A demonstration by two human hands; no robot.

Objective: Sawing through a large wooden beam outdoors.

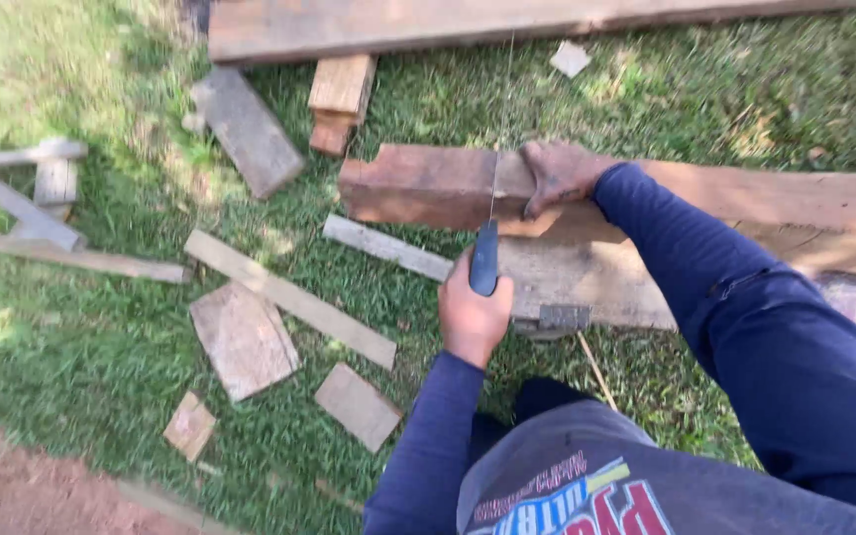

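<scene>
My left hand (472, 315) grips the dark blue handle of a hand saw (485, 256). Its thin blade runs away from me, edge-on, across a thick reddish wooden beam (418, 186) that lies on the grass. My right hand (557, 174), dusty and brown, presses down on top of the beam just right of the blade, and its blue sleeve stretches back to the right. Under the beam's near side lies a paler plank (596, 279).
Offcuts lie on the grass to the left: a long slat (289, 297), a square board (243, 339), small pieces (357, 404) and grey boards (246, 129). A long beam (468, 22) crosses the top. Bare red soil (12, 490) is at bottom left.
</scene>
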